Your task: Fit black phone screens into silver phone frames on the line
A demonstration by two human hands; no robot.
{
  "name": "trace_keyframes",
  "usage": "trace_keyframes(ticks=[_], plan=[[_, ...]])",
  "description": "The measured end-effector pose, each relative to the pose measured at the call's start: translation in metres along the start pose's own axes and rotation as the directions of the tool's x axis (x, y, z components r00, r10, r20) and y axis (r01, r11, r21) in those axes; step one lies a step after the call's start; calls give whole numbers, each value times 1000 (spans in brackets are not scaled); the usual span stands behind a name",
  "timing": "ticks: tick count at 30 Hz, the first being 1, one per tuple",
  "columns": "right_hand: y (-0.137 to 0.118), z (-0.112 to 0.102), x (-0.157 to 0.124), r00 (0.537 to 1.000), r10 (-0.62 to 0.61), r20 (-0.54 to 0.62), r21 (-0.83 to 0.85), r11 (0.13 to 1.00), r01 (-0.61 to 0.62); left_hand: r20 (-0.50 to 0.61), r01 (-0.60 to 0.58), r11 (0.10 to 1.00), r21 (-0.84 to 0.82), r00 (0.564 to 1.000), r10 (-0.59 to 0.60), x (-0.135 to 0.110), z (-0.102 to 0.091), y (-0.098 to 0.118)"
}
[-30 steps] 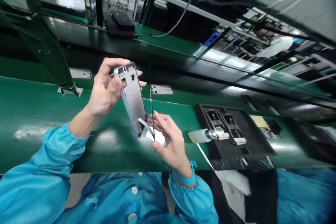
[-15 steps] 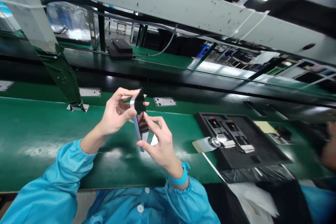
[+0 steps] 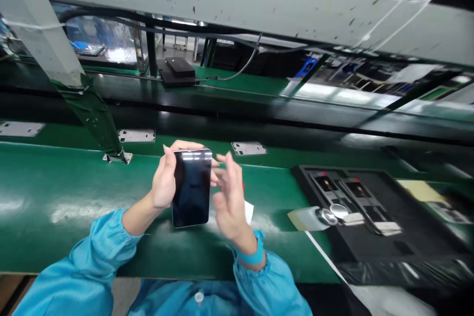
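Observation:
My left hand [image 3: 165, 182] grips a phone body [image 3: 191, 187] by its left edge, with the glossy black screen side turned up toward me. My right hand [image 3: 227, 197] hovers just right of the phone, blurred, fingers spread; whether it still holds the thin tool cannot be told. Both arms wear blue sleeves, and a blue wrist strap sits on my right wrist. A small white paper piece [image 3: 249, 211] lies on the green bench [image 3: 74, 182] behind my right hand.
Metal phone frames [image 3: 249, 148] [image 3: 136, 135] [image 3: 20, 128] lie on the green belt beyond. A black fixture tray [image 3: 370, 207] with a white bottle [image 3: 311, 218] sits to the right. A green post [image 3: 92, 113] stands at left, a grey beam [image 3: 222, 0] overhead.
The phone body was flipped from its bare metal inner side, through edge-on, to the black screen side up. My right hand came off it and moved to the right. The view tilted upward.

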State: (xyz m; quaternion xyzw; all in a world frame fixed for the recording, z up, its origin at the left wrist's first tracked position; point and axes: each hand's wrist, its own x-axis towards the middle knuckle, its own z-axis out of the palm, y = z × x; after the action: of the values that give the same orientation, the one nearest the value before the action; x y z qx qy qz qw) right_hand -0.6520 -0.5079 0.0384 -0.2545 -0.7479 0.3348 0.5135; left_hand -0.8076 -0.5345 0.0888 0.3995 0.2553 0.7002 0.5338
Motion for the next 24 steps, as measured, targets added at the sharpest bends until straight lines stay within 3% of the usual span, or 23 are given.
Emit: trace_keyframes(ticks=[2,5,9,16,18,20,24], plan=[[-7,-6,13,975,206,80,168,962,-217,91,96,995,-7,991,-95,-2,0,2],[-16,-13,28,887,386,252,282,848,-449,93,104,991,88,989,-112,-4,4,3],[-20,-17,30,884,422,203,313,827,-467,42,70,972,224,996,-82,-6,8,2],[-10,-17,33,900,400,175,256,864,-434,-3,-118,882,455,991,135,-6,3,-13],[-6,-14,28,912,381,152,220,886,-407,-73,-90,910,405,989,131,1,1,-14],[-3,-12,17,899,361,250,209,886,-414,-181,-28,966,259,980,77,11,-2,-9],[0,-12,-9,747,364,556,225,799,-557,-325,14,1000,4,946,-12,28,-9,5]])
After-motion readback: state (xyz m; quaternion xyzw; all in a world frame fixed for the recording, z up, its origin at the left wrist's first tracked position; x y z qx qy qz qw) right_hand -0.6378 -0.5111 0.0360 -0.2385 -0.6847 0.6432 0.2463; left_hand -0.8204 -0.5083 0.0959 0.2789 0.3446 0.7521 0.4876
